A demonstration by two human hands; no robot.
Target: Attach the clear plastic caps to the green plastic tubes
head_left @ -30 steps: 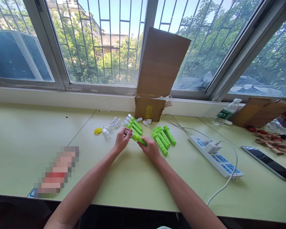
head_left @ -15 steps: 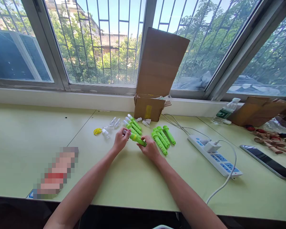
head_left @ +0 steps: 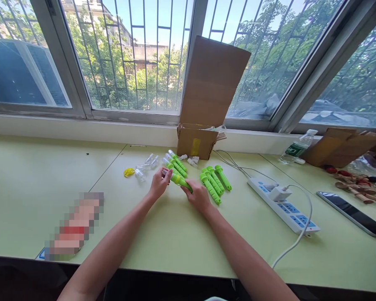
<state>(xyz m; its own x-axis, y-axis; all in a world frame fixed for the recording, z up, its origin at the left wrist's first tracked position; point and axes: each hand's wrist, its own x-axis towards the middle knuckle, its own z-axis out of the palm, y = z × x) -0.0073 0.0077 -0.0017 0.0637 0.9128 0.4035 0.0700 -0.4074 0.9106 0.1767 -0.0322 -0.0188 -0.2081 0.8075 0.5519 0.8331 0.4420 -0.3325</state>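
Observation:
Both hands hold one green ribbed plastic tube (head_left: 179,180) just above the table. My left hand (head_left: 158,183) is closed round its clear-capped upper end, thumb and fingers pinching it. My right hand (head_left: 198,195) grips the lower green end. Just beyond the held tube lie several capped green tubes (head_left: 178,161), side by side with clear tips. To the right of my right hand is a group of green tubes without clear caps (head_left: 210,188). Loose clear caps (head_left: 140,174) lie beyond my left hand, beside a small yellow bundle of rings or bands (head_left: 129,172).
An open cardboard box (head_left: 188,140) stands against the window wall, small white pieces (head_left: 193,161) before it. Rightward are a power strip (head_left: 283,207) with cables, a phone (head_left: 352,214), a water bottle (head_left: 297,148) and wooden pieces (head_left: 357,188). A blurred-out item (head_left: 75,228) lies left.
The held tube has turned slightly between the hands, and my right fingers have shifted a little on its lower end. The whole view has moved slightly; the other things lie as before.

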